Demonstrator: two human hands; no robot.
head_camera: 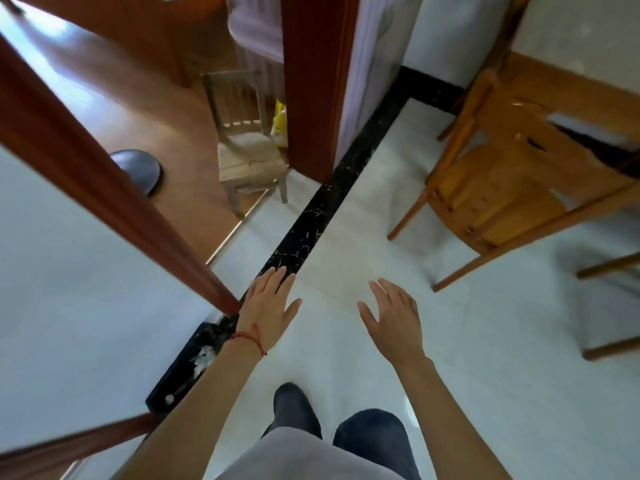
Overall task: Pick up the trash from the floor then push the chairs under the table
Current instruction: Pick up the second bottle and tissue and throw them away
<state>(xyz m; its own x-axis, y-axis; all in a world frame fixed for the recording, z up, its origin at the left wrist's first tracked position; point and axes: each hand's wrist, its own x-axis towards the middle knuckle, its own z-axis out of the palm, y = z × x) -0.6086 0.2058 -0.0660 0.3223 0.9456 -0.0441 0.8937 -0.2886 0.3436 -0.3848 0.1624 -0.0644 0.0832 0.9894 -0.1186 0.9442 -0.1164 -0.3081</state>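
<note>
While we stand on the pale tile floor (467,341), the biggest thing near us is the bench (581,98) at upper right, with one wooden chair (491,195) pulled out from it at an angle, seat clear of the bench edge. More chair legs (609,265) show at the right edge; can't tell if that one is tucked. Left is a doorway with a red-brown door frame (104,174) and a small stool-chair (246,147) beyond the black threshold strip (311,216). A dark bin (187,368) sits low left by the frame, pale scraps inside. No loose trash visible on the floor in view, so trash step looks done, our read only. Left hand (270,303) and right hand (394,320) both hover out front, fingers (377,289) spread and relaxed, gripping nothing.

Risks: frame is motion-blurred, so we may be moving fast; chair legs could catch on the tile, or the chair goes in skewed and jams against the bench leg.
</note>
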